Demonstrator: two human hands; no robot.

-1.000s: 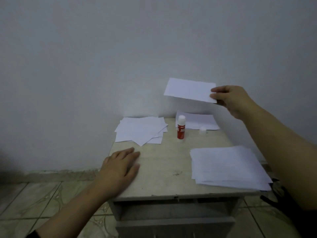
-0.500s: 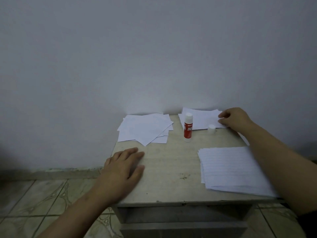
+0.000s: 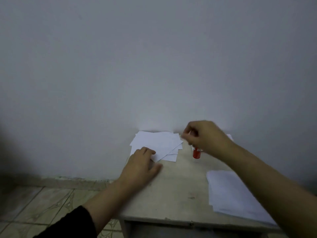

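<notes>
A red glue stick [image 3: 196, 154] stands near the back of a small wooden table [image 3: 180, 184]. My right hand [image 3: 205, 137] is blurred and sits over the stick's top with its fingers curled round it, so only the red lower part shows. To the left lies a loose pile of white paper sheets [image 3: 159, 141]. My left hand [image 3: 142, 163] rests flat on the table, its fingertips touching the pile's front edge. A neater stack of white sheets [image 3: 228, 193] lies at the table's right front.
A corner of another white sheet [image 3: 230, 136] shows behind my right wrist at the back right. The table stands against a plain grey wall [image 3: 154, 66]. Patterned floor tiles [image 3: 42, 203] lie to the left, and a drawer front shows under the table's front edge.
My right hand laid its sheet at the back right, then moved left onto the glue stick. My left hand slid forward to the paper pile. The view shifted left.
</notes>
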